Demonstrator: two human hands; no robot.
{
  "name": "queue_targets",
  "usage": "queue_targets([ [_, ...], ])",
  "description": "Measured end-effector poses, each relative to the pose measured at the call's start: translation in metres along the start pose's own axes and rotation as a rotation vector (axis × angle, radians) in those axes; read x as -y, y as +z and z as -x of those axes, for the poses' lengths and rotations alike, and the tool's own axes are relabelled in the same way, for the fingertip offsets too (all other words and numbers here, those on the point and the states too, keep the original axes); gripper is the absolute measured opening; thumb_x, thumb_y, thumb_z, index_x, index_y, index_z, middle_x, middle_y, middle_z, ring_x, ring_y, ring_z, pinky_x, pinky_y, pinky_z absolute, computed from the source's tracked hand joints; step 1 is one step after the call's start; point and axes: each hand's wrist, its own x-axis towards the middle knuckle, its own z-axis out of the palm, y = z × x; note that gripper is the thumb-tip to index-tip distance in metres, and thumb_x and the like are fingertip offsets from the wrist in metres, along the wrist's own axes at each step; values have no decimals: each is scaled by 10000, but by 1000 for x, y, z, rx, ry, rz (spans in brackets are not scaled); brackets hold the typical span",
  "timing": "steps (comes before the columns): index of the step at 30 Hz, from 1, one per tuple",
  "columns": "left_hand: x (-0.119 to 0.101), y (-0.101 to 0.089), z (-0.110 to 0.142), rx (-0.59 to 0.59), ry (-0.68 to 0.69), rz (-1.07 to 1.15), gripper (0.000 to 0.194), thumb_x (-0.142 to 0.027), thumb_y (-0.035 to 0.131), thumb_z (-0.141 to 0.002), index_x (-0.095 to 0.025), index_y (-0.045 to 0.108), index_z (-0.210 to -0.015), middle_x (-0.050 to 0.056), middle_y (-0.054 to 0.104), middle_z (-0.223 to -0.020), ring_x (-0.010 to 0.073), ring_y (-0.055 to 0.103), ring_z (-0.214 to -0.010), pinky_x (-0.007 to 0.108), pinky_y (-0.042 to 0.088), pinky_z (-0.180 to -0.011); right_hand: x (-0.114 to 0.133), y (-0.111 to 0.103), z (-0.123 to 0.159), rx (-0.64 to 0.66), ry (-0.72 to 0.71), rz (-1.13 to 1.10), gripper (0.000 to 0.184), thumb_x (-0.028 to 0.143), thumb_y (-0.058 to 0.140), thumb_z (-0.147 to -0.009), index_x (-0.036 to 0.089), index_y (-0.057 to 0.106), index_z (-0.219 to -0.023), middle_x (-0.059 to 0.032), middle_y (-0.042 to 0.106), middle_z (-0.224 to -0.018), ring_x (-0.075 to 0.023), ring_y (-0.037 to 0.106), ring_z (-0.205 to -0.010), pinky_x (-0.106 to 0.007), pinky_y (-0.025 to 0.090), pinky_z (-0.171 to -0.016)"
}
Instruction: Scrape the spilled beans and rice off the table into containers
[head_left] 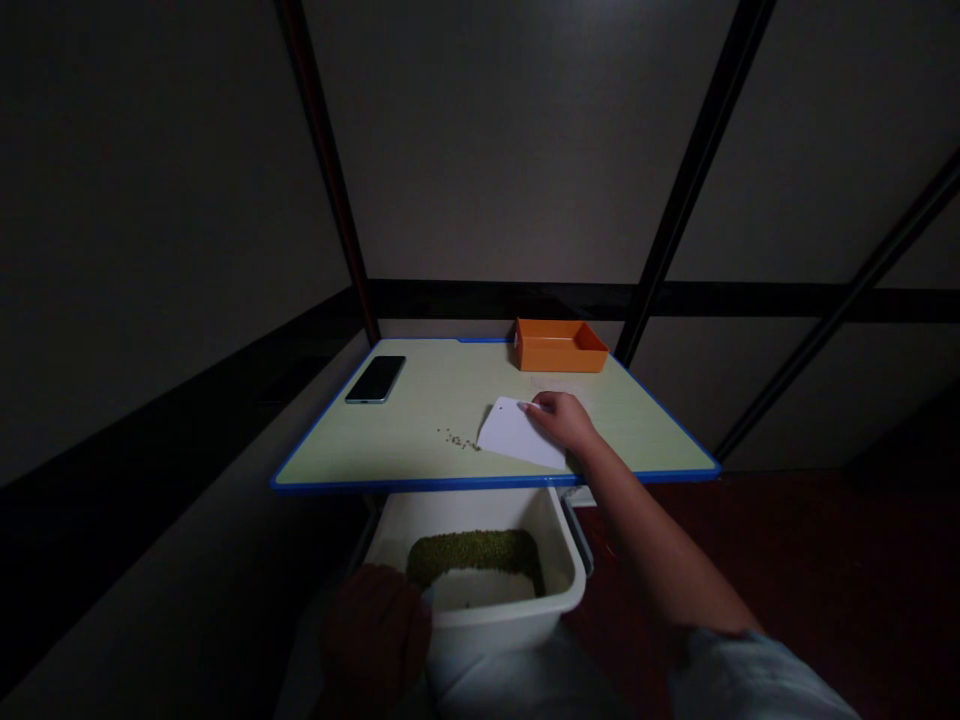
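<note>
My right hand (562, 418) pinches a white piece of card (521, 435) between thumb and fingers. The card's lower edge rests on the tabletop, and its left corner touches a small scatter of dark grains (457, 440). Below the table edge is a white plastic tub (566, 590) with a bank of small green-brown grains (476, 550) along its far side. In dim light, my left hand (375, 625) is closed over the tub's near left rim; its fingertips are partly hidden.
The pale tabletop (420, 385) has a blue edge. A dark-screened phone (376, 380) lies at its left, and an orange open box (559, 348) stands at the back right. Behind the table rises a panelled wall (495, 150).
</note>
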Motion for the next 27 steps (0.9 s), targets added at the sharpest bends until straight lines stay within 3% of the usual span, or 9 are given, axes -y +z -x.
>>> queue_targets([
  [8, -2, 0, -2, -35, -8, 14, 203, -162, 403, -767, -187, 495, -589, 8, 533, -508, 129, 511, -552, 291, 413, -616, 0, 0, 1, 3, -77, -135, 324, 433, 480, -761, 149, 615, -684, -29, 596, -619, -122, 492, -581, -216, 299, -514],
  [18, 0, 1, 0, -24, -1, 13, 223, -165, 414, -770, -193, 471, -556, 5, 506, -492, 133, 495, -543, 294, 397, -595, -2, -5, 5, 14, -31, -218, 321, 429, 513, -731, 134, 629, -679, -32, 601, -614, -129, 507, -585, -215, 322, -514],
  [27, -2, -1, -5, -56, 5, 9, 229, -154, 406, -774, -188, 496, -566, 5, 528, -497, 123, 505, -548, 291, 412, -615, -5, 1, 3, 38, -55, -164, 339, 440, 496, -748, 136, 632, -683, -36, 606, -613, -118, 499, -571, -209, 310, -508],
])
